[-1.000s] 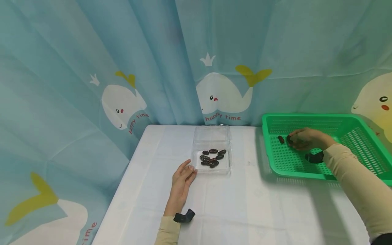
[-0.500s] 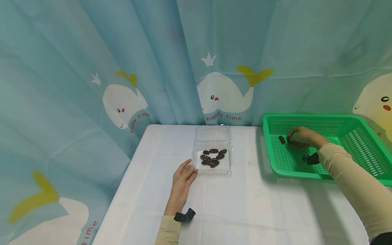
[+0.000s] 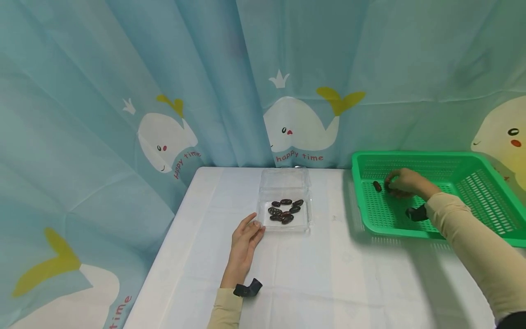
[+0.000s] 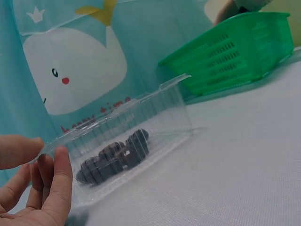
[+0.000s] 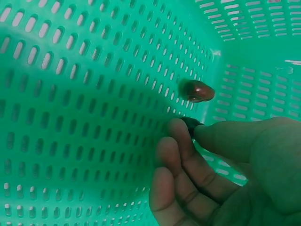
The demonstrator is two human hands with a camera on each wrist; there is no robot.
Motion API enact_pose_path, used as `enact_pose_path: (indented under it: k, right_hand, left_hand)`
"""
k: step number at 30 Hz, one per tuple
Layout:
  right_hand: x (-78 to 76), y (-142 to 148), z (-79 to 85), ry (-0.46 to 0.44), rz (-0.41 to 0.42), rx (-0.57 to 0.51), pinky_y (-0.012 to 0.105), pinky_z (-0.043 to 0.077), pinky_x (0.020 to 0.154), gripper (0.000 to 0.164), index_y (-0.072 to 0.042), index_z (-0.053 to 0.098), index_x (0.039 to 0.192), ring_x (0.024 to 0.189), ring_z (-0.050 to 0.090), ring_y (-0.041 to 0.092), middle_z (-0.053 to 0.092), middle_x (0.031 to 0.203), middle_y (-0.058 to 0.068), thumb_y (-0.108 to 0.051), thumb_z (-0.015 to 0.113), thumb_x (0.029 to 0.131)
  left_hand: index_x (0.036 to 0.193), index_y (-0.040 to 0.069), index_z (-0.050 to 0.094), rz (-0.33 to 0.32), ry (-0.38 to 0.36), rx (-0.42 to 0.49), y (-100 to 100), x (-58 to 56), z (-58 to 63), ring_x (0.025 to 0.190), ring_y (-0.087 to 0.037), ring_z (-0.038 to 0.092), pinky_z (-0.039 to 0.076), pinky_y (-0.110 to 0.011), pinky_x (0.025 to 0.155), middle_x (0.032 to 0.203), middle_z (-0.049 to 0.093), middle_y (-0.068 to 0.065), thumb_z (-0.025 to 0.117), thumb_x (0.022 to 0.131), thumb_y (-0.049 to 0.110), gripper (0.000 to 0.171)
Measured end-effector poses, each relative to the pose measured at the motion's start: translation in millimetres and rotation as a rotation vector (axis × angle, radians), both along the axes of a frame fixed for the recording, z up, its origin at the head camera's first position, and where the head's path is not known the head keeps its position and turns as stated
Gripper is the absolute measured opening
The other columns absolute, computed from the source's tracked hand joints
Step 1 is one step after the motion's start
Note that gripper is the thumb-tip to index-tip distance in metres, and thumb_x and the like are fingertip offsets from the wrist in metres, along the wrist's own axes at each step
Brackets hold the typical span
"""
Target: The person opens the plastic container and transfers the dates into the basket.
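Note:
My left hand [image 3: 243,244] pinches the near left corner of a clear plastic box [image 3: 305,227] with a hinged lid, which stands open on the table. In the left wrist view the thumb lies over the rim and the fingers touch the outer wall. Several dark brown, glossy, date-like fruits [image 3: 286,220] lie inside. On the right, my right hand [image 3: 407,183] reaches into a green plastic basket [image 3: 363,219]. Between thumb and forefinger it pinches one dark date-like fruit [image 5: 192,124], mostly hidden by the fingertips. Another date-like fruit [image 5: 201,91] lies beside it on the basket floor.
The table [image 3: 312,278] has a white cloth. Right behind it hangs a light blue curtain [image 3: 230,91] with whale prints. The basket's raised walls surround my right hand, and the box's lid [image 3: 284,179] leans back near the table's far edge.
My right hand has shifted slightly left and away from me within the basket, its fingers staying at the same fruit. The left hand and the box have not visibly moved.

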State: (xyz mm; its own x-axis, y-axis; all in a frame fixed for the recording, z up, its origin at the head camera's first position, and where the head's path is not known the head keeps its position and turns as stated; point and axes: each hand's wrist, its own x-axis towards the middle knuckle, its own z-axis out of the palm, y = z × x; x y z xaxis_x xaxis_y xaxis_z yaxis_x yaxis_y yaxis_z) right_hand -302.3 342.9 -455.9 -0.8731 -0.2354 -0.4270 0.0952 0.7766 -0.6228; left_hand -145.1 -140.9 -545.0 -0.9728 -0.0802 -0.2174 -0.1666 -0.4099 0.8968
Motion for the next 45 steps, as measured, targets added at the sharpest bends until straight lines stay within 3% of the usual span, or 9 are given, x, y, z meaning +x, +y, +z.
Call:
enact_pose_path:
  k: [7,19,23,28,34,45]
  right_hand:
    - [1.8,-8.9,7.5,0.110,0.029,0.006,0.036,0.052,0.055,0.048,0.019,0.044,0.143,0.057,0.057,0.015,0.066,0.065,0.006,-0.008,0.051,0.104]
    - [7.1,-35.4,32.8,0.226,0.051,-0.044,0.038,0.059,0.062,0.045,0.013,0.048,0.144,0.073,0.067,0.025,0.073,0.090,0.021,-0.012,0.054,0.107]
    - [5.7,-43.9,41.1,0.263,0.043,-0.054,0.037,0.060,0.065,0.043,0.010,0.051,0.143,0.074,0.067,0.020,0.073,0.090,0.016,-0.014,0.055,0.108]
    - [6.5,-54.4,49.7,0.254,0.032,-0.108,0.032,0.057,0.063,0.044,0.009,0.050,0.145,0.072,0.062,0.014,0.070,0.083,0.005,-0.016,0.054,0.109]
    - [8.3,-68.8,58.4,0.209,0.018,-0.200,0.029,0.047,0.058,0.043,0.007,0.049,0.146,0.069,0.055,0.014,0.063,0.077,0.002,-0.016,0.053,0.110]
    - [6.6,-101.1,59.7,0.191,0.042,-0.274,0.028,0.054,0.063,0.039,0.006,0.053,0.142,0.074,0.060,0.017,0.069,0.088,0.003,-0.013,0.056,0.108]
  left_hand:
    - [0.155,0.003,0.042,0.000,0.001,-0.001,0.7,0.2,1.2,0.122,-0.020,0.060,0.057,-0.024,0.106,0.131,0.056,-0.013,0.060,0.105,0.005,0.053]
    - [0.156,0.000,0.040,-0.011,0.003,-0.009,-0.4,0.3,1.4,0.121,-0.018,0.061,0.057,-0.023,0.107,0.127,0.056,-0.010,0.060,0.105,0.006,0.054]
    - [0.156,0.001,0.041,-0.007,0.003,0.004,-0.1,0.7,1.9,0.122,-0.018,0.060,0.057,-0.024,0.107,0.127,0.057,-0.010,0.060,0.105,0.006,0.055]
    - [0.156,0.000,0.040,-0.006,0.015,0.004,0.0,0.8,1.3,0.123,-0.020,0.060,0.057,-0.023,0.106,0.131,0.056,-0.013,0.061,0.105,0.006,0.056]
    - [0.156,-0.001,0.039,-0.008,0.022,-0.001,0.2,0.6,0.8,0.122,-0.020,0.060,0.058,-0.023,0.105,0.131,0.055,-0.014,0.061,0.104,0.007,0.057]
    - [0.156,0.000,0.040,-0.006,0.008,0.013,0.6,-0.5,1.5,0.121,-0.018,0.060,0.057,-0.023,0.106,0.128,0.057,-0.010,0.060,0.105,0.006,0.055]
